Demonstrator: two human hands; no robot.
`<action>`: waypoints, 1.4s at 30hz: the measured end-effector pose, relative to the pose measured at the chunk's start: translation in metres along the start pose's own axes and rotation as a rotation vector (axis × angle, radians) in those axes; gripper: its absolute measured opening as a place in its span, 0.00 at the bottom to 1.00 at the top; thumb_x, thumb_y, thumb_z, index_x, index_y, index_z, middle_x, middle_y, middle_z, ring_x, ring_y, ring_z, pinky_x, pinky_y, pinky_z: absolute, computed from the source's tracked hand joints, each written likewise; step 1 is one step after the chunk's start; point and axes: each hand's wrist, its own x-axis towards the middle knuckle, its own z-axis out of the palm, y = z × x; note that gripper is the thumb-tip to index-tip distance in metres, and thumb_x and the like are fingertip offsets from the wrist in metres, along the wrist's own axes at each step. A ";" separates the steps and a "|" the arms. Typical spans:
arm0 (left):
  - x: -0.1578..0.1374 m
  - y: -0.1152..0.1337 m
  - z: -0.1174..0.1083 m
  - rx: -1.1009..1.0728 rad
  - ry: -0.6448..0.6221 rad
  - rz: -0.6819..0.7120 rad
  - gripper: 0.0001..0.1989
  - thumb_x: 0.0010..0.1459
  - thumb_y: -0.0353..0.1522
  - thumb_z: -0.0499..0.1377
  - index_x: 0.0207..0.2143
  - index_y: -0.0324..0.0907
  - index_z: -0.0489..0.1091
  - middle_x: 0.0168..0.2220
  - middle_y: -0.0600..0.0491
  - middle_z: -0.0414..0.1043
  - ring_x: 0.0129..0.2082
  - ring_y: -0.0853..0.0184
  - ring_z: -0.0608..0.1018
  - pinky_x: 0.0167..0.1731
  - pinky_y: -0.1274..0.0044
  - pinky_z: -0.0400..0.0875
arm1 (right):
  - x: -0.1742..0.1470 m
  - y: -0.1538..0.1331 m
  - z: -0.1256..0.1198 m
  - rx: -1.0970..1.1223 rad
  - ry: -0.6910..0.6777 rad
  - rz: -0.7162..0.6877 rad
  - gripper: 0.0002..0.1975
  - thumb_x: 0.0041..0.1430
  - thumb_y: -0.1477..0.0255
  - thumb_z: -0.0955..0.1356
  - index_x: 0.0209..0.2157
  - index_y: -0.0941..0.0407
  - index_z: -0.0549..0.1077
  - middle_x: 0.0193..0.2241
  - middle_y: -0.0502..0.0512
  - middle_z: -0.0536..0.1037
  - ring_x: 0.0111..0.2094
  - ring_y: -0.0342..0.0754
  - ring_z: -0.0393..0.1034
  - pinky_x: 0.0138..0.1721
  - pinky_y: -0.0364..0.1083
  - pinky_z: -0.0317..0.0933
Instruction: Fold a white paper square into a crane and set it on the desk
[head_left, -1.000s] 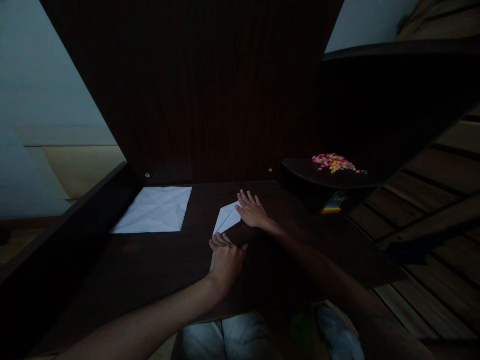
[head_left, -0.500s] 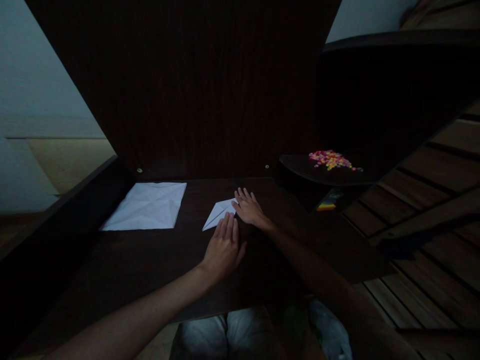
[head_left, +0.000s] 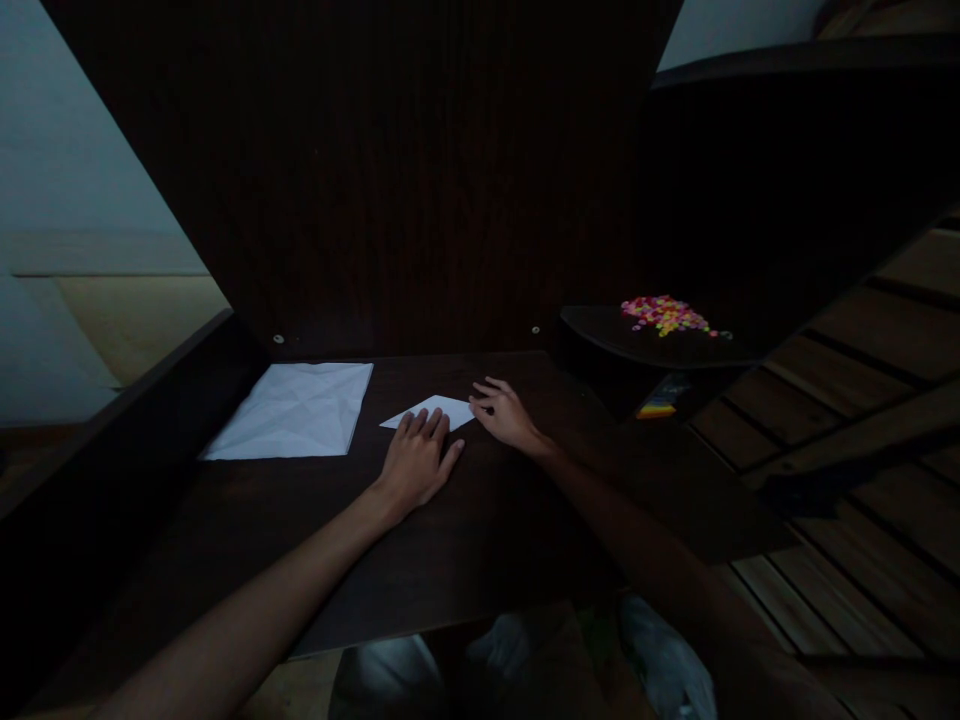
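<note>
A small piece of folded white paper (head_left: 439,403), shaped like a long diamond, lies on the dark tabletop (head_left: 420,560). My left hand (head_left: 420,455) rests on its near side with the fingers stretched out, covering part of the lower edge. At the paper's right tip, my right hand (head_left: 508,415) pinches the corner between thumb and index finger, its other fingers raised. To the left lies a larger white sheet stack (head_left: 292,412), square and marked with creases; neither hand touches it.
On a rounded corner shelf (head_left: 600,328) at the right sits a pile of small colourful pieces (head_left: 667,316). Beneath it is a rainbow-striped item (head_left: 657,408). A tall dark panel (head_left: 420,200) bounds the back, and a low side board (head_left: 135,400) the left.
The folded paper has turned so its long axis lies more sideways. My left hand has slid left along it, and my right hand has gone from lying flat to pinching the right tip.
</note>
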 end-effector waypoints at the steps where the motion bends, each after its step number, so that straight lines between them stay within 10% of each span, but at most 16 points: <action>1: 0.001 -0.003 -0.001 0.006 0.000 0.006 0.24 0.65 0.41 0.46 0.55 0.34 0.65 0.58 0.39 0.65 0.59 0.51 0.65 0.59 0.60 0.56 | 0.000 0.003 0.000 0.028 0.005 -0.023 0.15 0.64 0.67 0.62 0.46 0.53 0.77 0.54 0.54 0.72 0.61 0.54 0.56 0.59 0.56 0.54; 14: 0.023 -0.058 0.004 -0.202 -0.100 0.135 0.24 0.66 0.37 0.43 0.58 0.37 0.63 0.60 0.47 0.62 0.63 0.63 0.60 0.63 0.67 0.51 | 0.004 0.023 -0.004 0.349 0.095 -0.018 0.09 0.57 0.74 0.67 0.37 0.53 0.79 0.45 0.53 0.79 0.50 0.50 0.69 0.54 0.53 0.59; 25: 0.024 -0.057 0.003 -0.176 -0.115 0.135 0.25 0.66 0.37 0.41 0.59 0.36 0.61 0.62 0.47 0.60 0.64 0.63 0.58 0.63 0.67 0.51 | 0.004 0.020 -0.005 0.358 0.082 0.054 0.13 0.61 0.74 0.63 0.43 0.53 0.77 0.44 0.54 0.79 0.48 0.50 0.70 0.52 0.53 0.60; 42: 0.023 -0.057 0.012 -0.128 0.078 0.167 0.19 0.64 0.39 0.49 0.48 0.37 0.70 0.54 0.42 0.69 0.53 0.57 0.72 0.55 0.65 0.64 | -0.008 -0.002 0.002 0.100 0.183 -0.389 0.15 0.58 0.81 0.64 0.43 0.53 0.77 0.47 0.55 0.77 0.49 0.53 0.66 0.50 0.56 0.59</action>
